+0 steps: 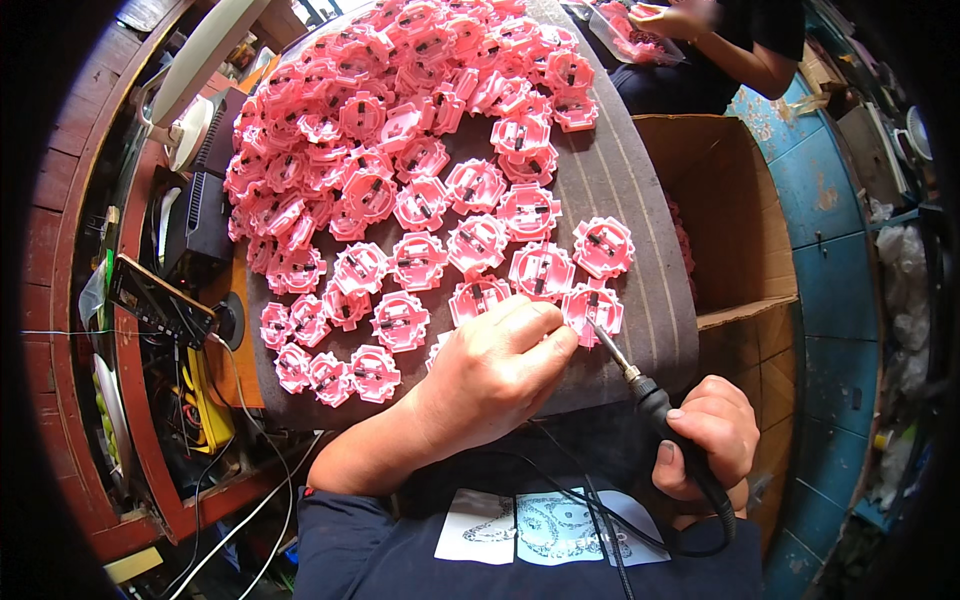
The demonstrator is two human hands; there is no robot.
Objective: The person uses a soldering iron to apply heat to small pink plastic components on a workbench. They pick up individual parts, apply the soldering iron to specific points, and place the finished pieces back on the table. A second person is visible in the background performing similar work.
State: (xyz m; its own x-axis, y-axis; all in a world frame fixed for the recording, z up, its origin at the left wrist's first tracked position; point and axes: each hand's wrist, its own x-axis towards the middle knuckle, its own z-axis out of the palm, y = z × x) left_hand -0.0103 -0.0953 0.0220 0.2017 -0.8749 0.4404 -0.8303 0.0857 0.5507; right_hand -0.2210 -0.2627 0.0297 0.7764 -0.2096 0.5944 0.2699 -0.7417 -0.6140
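Note:
My right hand is wrapped round the black handle of a soldering iron. The iron's metal tip reaches the black part inside a pink plastic housing at the front right of the board. Close beside that housing, my left hand is closed with thumb and fingers pinched together. Whatever it may hold is hidden from this view. Behind and left of my left hand lie several more pink housings, each with a small black part in it, and one is partly covered by the hand.
A large heap of pink housings covers the far left of the grey board. To the right stands an open cardboard box. A phone and cables lie at left. Another person's hand holds a clear bag at the far right.

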